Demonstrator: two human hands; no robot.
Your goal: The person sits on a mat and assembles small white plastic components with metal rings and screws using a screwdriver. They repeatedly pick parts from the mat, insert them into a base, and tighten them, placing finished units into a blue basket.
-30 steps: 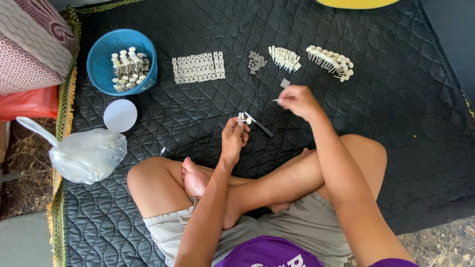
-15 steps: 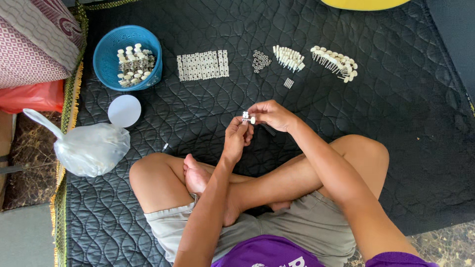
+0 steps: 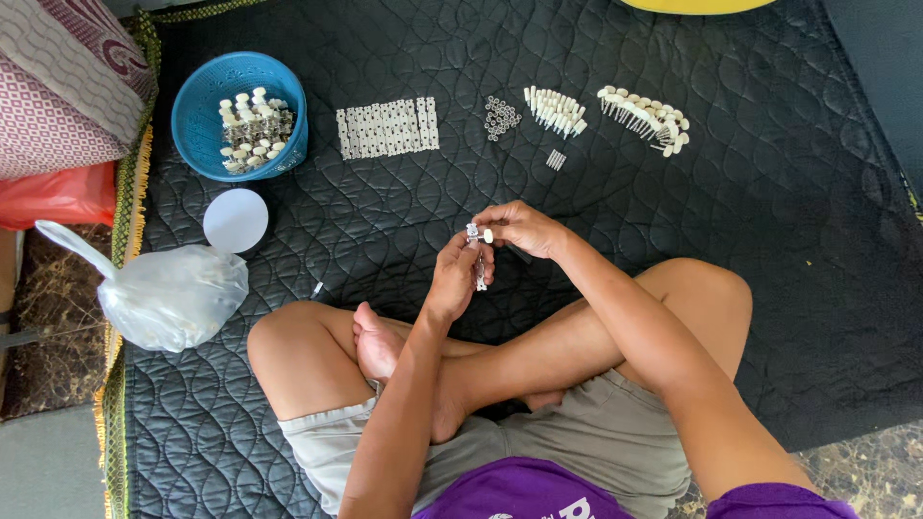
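A small metal part with a white knob [image 3: 478,252] is being held up above the black quilted mat [image 3: 769,240], in front of the person's crossed legs, with both hands meeting on it. The left hand [image 3: 460,279] is gripping its lower metal end between the fingers, while the right hand [image 3: 524,228] is pinching the white knob at the top; the two hands are touching each other around the piece. Farther out on the mat, a flat strip of small white pieces [image 3: 387,128] is lying beside a little heap of metal rings [image 3: 500,116] and two rows of white-tipped pegs [image 3: 556,109] [image 3: 646,115]. A blue basket [image 3: 197,106] holding finished parts is sitting at the left, near a round white lid [image 3: 236,220] and a knotted clear plastic bag [image 3: 168,293].
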